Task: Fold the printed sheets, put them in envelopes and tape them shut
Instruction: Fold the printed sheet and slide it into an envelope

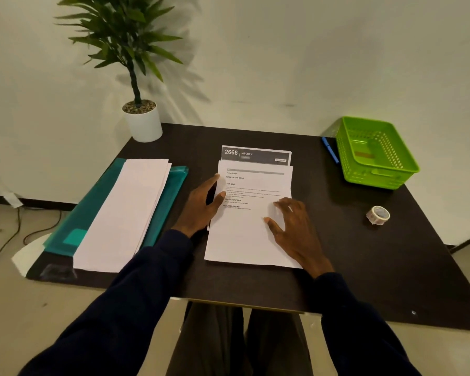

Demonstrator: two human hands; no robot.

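Observation:
A small stack of printed sheets [248, 237] lies in the middle of the dark table [364, 261]. The top sheet is shifted toward me, so the black "2666 KITCHEN" header of the sheet below [255, 154] shows beyond it. My left hand [201, 207] holds the top sheet's left edge, thumb on the paper and fingers along the side. My right hand [296, 226] presses flat on the sheet's right half, fingers spread. A pile of long white envelopes [125, 213] lies at the left. A roll of clear tape [378, 215] sits at the right.
The envelopes rest on a teal plastic folder [168, 196]. An empty green basket [377, 153] stands at the back right with a blue pen [330, 150] beside it. A potted plant [143, 123] is at the back left corner. A wall runs behind the table.

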